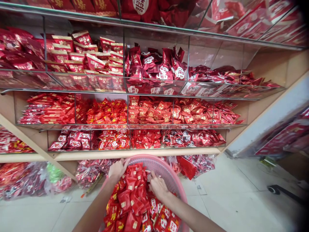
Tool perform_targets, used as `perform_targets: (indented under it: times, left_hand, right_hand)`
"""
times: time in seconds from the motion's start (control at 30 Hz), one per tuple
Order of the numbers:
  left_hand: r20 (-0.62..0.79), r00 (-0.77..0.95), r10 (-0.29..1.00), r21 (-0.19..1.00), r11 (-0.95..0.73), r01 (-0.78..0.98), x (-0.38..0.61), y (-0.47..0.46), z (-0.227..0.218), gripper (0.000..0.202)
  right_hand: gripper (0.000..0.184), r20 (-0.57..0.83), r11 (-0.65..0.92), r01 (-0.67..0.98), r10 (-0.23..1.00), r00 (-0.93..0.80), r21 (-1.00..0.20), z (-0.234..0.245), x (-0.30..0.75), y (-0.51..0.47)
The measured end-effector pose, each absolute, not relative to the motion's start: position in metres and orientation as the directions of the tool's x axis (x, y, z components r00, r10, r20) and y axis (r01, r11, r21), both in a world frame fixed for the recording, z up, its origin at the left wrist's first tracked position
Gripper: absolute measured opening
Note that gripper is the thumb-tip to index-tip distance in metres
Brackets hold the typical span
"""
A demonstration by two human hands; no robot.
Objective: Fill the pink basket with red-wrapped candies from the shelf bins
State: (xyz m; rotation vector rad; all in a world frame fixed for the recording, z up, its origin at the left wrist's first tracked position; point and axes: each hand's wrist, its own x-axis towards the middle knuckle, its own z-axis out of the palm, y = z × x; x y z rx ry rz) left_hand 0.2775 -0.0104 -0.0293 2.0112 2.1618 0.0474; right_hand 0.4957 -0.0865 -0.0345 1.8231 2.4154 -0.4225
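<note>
A round pink plastic basket (177,175) with a perforated wall stands low in front of me, heaped with small red snack packets (131,199). My left hand (117,170) is at the basket's far left rim, its fingers closed over the edge and the thumb on the inner side. Inside the basket, toward its right, my right hand (158,187) reaches down onto the packets. Its fingers point away from me, slightly apart, and touch the pile; I see no packet held in them. Packets with orange and yellow print (166,219) lie below my right forearm.
Ahead rises a wooden shelf unit (137,155) with clear dividers (127,111) and several rows of red packets (152,112). Plastic bags of packets (91,172) lie on the tiled floor (231,196) under it. A dark wheeled leg (277,190) juts in at right.
</note>
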Motion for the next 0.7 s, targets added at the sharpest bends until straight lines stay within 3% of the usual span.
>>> perform_targets:
  times: [0.1, 0.2, 0.33, 0.53, 0.7]
  left_hand:
    - [-0.125, -0.060, 0.990, 0.160, 0.079, 0.984, 0.278, -0.011, -0.027, 0.073]
    - [-0.128, -0.062, 0.990, 0.160, 0.082, 0.984, 0.277, -0.011, -0.027, 0.073]
    - [-0.119, -0.063, 0.991, 0.139, 0.080, 0.987, 0.277, -0.011, -0.028, 0.072]
    - [-0.121, -0.065, 0.991, 0.142, 0.082, 0.986, 0.278, -0.012, -0.026, 0.070]
    - [-0.110, -0.051, 0.993, 0.130, 0.066, 0.989, 0.278, -0.012, -0.025, 0.070]
  right_hand:
    - [0.054, -0.237, 0.182, 0.972, 0.948, -0.213, -0.147, -0.050, 0.498, -0.077]
    - [0.054, -0.250, 0.163, 0.978, 0.949, -0.193, -0.133, -0.067, 0.501, -0.068]
    - [0.047, -0.208, 0.230, 0.969, 0.947, -0.243, -0.087, -0.080, 0.501, -0.061]
    - [0.051, -0.099, 0.351, 0.935, 0.933, -0.345, 0.051, -0.089, 0.503, -0.059]
    - [0.052, -0.029, 0.396, 0.916, 0.918, -0.395, 0.064, -0.086, 0.507, -0.063]
